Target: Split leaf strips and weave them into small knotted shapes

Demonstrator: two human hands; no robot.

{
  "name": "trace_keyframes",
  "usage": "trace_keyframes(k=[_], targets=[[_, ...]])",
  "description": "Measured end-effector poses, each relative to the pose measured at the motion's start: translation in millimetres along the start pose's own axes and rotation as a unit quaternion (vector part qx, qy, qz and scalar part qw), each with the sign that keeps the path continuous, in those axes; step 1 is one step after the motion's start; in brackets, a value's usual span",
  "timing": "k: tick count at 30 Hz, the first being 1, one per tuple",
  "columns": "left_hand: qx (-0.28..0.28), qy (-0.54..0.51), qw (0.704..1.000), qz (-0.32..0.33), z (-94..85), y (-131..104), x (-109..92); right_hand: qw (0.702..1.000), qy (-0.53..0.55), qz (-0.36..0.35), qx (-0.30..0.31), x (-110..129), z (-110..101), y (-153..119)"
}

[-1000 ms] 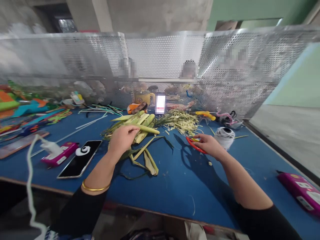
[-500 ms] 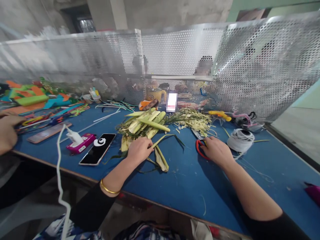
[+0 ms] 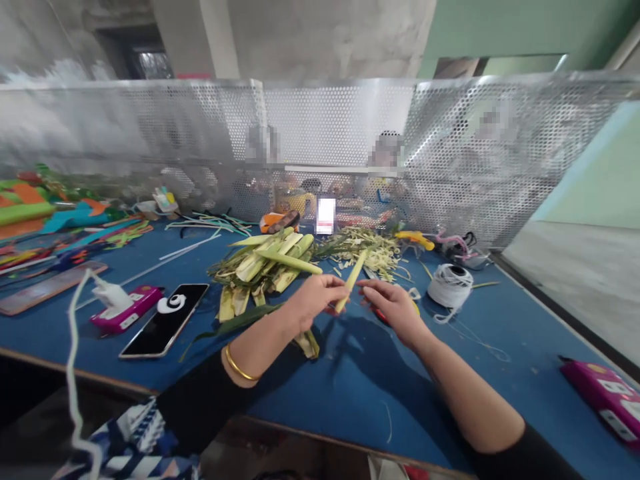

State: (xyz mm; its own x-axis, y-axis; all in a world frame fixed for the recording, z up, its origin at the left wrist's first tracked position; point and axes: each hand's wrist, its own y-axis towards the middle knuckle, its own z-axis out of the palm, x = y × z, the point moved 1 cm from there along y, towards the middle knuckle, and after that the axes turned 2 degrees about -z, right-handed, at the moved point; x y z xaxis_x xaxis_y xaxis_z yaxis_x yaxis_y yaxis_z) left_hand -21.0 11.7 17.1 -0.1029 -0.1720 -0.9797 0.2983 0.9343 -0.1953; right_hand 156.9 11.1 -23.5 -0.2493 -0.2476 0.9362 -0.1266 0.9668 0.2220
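Note:
Over the blue table, my left hand [image 3: 320,298] grips a pale green leaf strip [image 3: 354,277], which tilts up to the right. Just right of it is my right hand [image 3: 393,308], its thumb and fingers curled near the strip; whether anything thin lies between them is too small to tell. Red-handled scissors [image 3: 381,316] lie partly hidden under my right hand. A pile of green and yellowish leaf pieces [image 3: 270,260] is left of my hands. Behind them sits a heap of shredded strips [image 3: 373,250].
A white string spool [image 3: 450,287] stands to the right. On the left are a black phone [image 3: 165,321] and a magenta power strip [image 3: 131,310] with a white cable. A perforated metal screen [image 3: 335,120] runs along the back of the table [image 3: 345,407].
My left hand has lifted a leaf strip off the table. My right hand has let go of the scissors and moved beside the left. The view has shifted right, and the person at left is out of view.

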Motion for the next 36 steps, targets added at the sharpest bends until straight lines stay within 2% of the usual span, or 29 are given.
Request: trace_keyframes(k=[2,4,8,12,16,22,27,34,36], targets=[[0.043,-0.015,0.999,-0.009,15.5,5.0,7.6,0.993,0.108,0.031,-0.016,0.2,1.2,0.7],[0.065,-0.01,0.998,-0.007,22.6,9.3,16.3,0.982,0.175,0.045,-0.06,-1.6,-3.0,2.9],[0.09,0.014,0.996,0.0,19.4,15.5,27.6,0.95,0.261,0.075,-0.157,-7.4,-17.5,8.5],[0.093,0.029,0.995,-0.018,13.1,16.3,29.1,0.942,0.253,0.088,-0.201,-7.0,-23.8,10.0],[0.122,0.016,0.991,-0.044,10.4,14.7,28.1,0.94,0.235,0.096,-0.228,-2.8,-27.3,9.8],[0.148,0.01,0.985,-0.089,5.1,16.2,27.2,0.909,0.255,0.084,-0.32,0.4,-38.5,12.3],[0.175,0.012,0.979,-0.1,1.5,16.5,25.6,0.898,0.279,0.079,-0.331,2.8,-41.0,11.6],[0.178,0.032,0.98,-0.084,-0.9,18.4,26.0,0.909,0.238,0.061,-0.337,2.7,-47.3,12.2],[0.189,0.044,0.978,-0.078,1.0,17.4,26.8,0.92,0.222,0.064,-0.317,0.7,-44.6,12.1]])
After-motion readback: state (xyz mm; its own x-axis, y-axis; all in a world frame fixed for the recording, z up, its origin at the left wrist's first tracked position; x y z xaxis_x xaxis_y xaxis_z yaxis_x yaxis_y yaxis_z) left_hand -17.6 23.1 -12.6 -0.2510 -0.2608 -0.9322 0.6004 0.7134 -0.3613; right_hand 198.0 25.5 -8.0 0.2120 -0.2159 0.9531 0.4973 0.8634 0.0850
